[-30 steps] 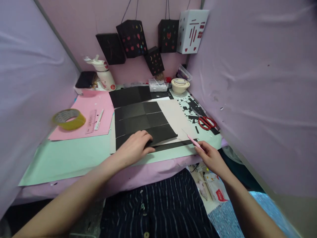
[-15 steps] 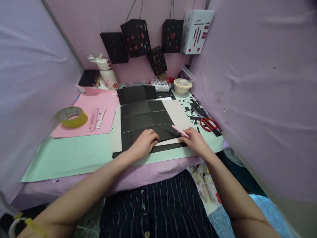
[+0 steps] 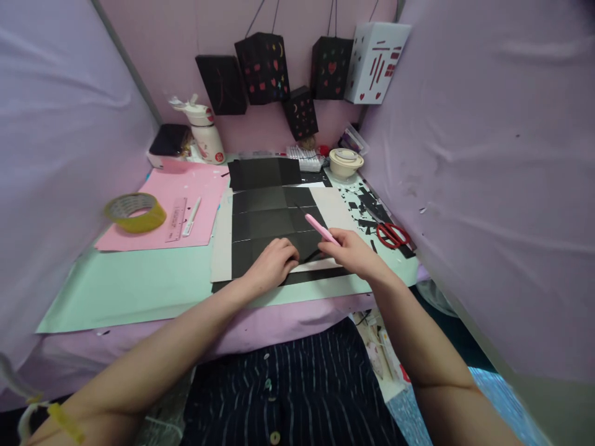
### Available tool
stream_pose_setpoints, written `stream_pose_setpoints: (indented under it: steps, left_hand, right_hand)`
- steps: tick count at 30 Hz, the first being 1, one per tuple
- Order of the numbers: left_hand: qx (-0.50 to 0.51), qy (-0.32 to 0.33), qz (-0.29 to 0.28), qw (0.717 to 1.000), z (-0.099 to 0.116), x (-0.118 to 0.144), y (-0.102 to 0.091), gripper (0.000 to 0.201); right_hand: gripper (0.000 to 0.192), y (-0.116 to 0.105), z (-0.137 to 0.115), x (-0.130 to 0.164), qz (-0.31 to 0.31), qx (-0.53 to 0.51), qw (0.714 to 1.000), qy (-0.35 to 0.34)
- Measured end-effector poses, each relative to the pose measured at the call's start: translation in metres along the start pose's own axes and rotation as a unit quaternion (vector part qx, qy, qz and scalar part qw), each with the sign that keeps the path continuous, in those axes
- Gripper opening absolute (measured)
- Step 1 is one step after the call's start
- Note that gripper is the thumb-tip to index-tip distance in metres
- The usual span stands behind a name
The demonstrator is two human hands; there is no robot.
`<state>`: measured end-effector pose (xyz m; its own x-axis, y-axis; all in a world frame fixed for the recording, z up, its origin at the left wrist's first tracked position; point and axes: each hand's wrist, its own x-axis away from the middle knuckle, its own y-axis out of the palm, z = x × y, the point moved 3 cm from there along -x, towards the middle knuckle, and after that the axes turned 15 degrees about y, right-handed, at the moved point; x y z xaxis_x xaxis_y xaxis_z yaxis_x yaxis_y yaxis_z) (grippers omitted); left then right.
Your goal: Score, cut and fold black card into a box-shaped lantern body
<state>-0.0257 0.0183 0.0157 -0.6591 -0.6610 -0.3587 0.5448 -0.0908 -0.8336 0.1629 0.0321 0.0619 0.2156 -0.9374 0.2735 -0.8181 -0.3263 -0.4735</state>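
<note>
- My left hand [image 3: 274,260] rests curled at the near edge of the creased black card [image 3: 258,224]; whether those fingers pinch it, I cannot tell.
- That card lies mid-width, toward the front edge of the surface [image 3: 125,285]; I'd press it flat, blade clear of my fingertips.
- My right hand [image 3: 348,251] grips the pink craft knife [image 3: 321,229], blade over the card.
- Toward the left edge, the ruler's [image 3: 175,220] print looks too small to read.
- Far left corner: the white bottle's [image 3: 206,137] red label, illegible.
</note>
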Motion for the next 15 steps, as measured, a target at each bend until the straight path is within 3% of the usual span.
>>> stream_pose_setpoints:
  steps: [7, 13, 15]
  left_hand:
    - [0.001, -0.006, -0.001, 1.0, 0.001, 0.001, -0.003, 0.008]
    - [0.103, -0.137, 0.047, 0.984, -0.002, 0.003, -0.014, 0.023]
    - [0.113, -0.143, 0.061, 0.981, -0.004, 0.004, -0.015, 0.022]
  right_hand:
    - [0.012, 0.05, -0.013, -0.032, -0.142, -0.176, 0.974, 0.013]
    - [0.014, 0.066, -0.004, -0.041, -0.191, -0.272, 0.943, 0.031]
    - [0.023, 0.067, -0.002, -0.041, -0.195, -0.279, 0.94, 0.028]
